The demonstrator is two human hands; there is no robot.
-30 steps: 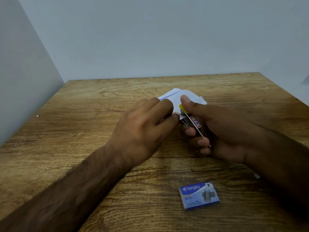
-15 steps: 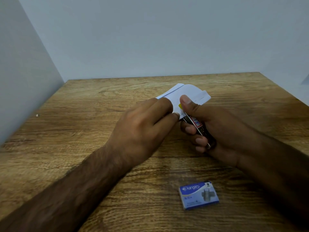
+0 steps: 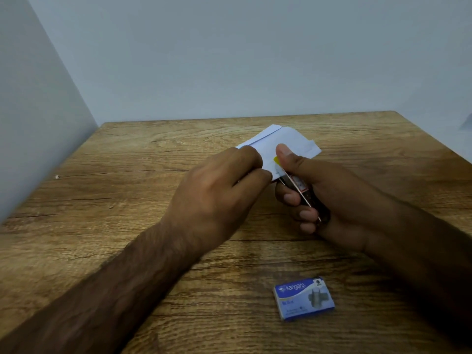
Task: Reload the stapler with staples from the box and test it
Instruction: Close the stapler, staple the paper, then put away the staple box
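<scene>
Right hand (image 3: 332,200) fingers wrapped tight round stapler (image 3: 300,190), thumb on top. Left hand (image 3: 217,195) pinches folded paper (image 3: 286,141) at stapler's mouth. Staple box (image 3: 304,298) lies nearer on table (image 3: 127,175).

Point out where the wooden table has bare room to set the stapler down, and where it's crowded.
Bare patches: the left side of the table, between the left wall and the left hand; the far strip behind the folded paper; and the near edge left of the staple box. Crowded: the centre, where both hands meet, the right hand gripping the stapler at the paper.
</scene>
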